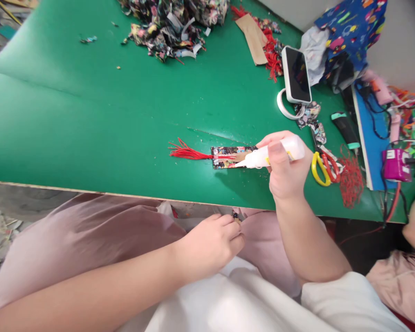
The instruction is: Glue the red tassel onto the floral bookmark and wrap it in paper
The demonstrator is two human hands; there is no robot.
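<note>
Beside a green table (90, 124), a left hand (212, 240) curls over the lap (114, 226), any contents unclear, as the right hand (287, 177) wraps a white bottle (261, 157) above a patterned strip (226, 151) lying on the tabletop, its red tassel (186, 152) risking a smear should overhard squeezing flood the nozzle (241, 163).

The right hand (291, 175) is raised, its fingers (275, 137) closed in a grip with the thumb (278, 154) set opposite them; the right forearm (306, 240) is slanted below. The left hand (210, 244) is held lower, left of those fingers, with its own fingers curled, and the left forearm (124, 283) is stretched away to their left.
</note>
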